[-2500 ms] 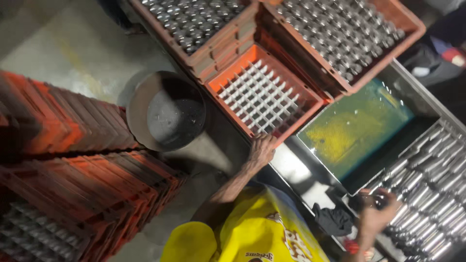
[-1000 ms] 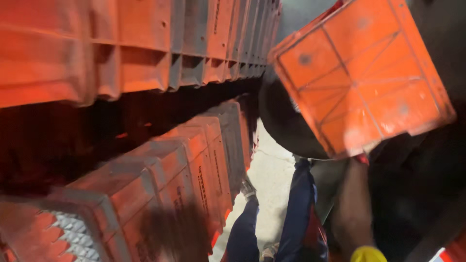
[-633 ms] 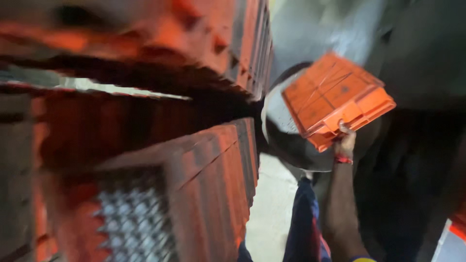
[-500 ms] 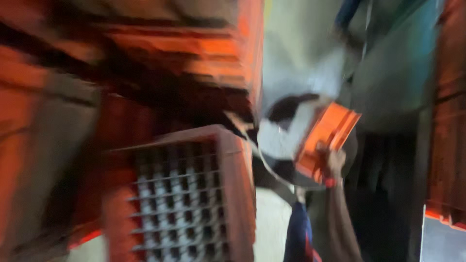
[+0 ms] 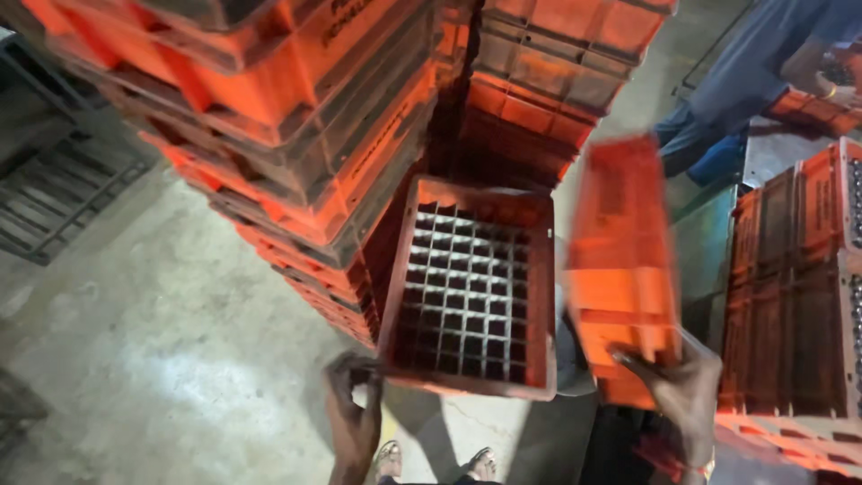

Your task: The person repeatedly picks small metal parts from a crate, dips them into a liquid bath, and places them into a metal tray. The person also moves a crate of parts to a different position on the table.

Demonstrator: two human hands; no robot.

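Crates: left hand (image 5: 353, 422) fingers curled on near corner of gridded crate (image 5: 469, 286) atop a low stack, right hand (image 5: 682, 386) fingers clamped on tilted blurred crate (image 5: 621, 260) w/ one-hand grip, so it may slip or knock leaning stack (image 5: 296, 117).

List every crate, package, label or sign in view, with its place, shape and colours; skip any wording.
Gridded crate: centre, square, orange, empty cells, left hand gripping its near corner.
Second crate: right of centre, orange, tilted on edge, blurred, right hand holding its lower end.
Crate stacks: upper left, orange, leaning.
Right stack: right edge, orange crates.
Moulded marking: faint, on a top crate's side.
No screens or signs.
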